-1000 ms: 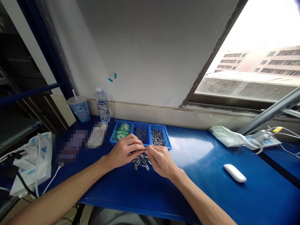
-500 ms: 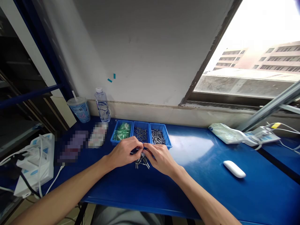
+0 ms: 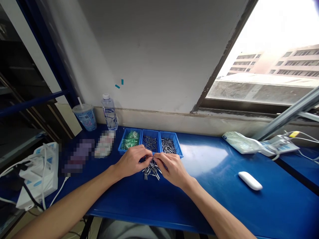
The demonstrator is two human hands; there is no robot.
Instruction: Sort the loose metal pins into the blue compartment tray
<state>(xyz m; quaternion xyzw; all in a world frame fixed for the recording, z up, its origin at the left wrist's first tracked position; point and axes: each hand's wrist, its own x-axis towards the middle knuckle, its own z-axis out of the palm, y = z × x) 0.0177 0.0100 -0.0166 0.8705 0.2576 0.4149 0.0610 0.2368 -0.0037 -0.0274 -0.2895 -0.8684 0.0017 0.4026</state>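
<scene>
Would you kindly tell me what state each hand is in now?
Left hand: pinched closed; anything held is too small to tell.
Right hand: pinched closed too; anything held is likewise unclear.

The hands [image 3: 133, 161] partly hide the metal pins [image 3: 152, 172]; anything pinched is too small to tell.
</scene>
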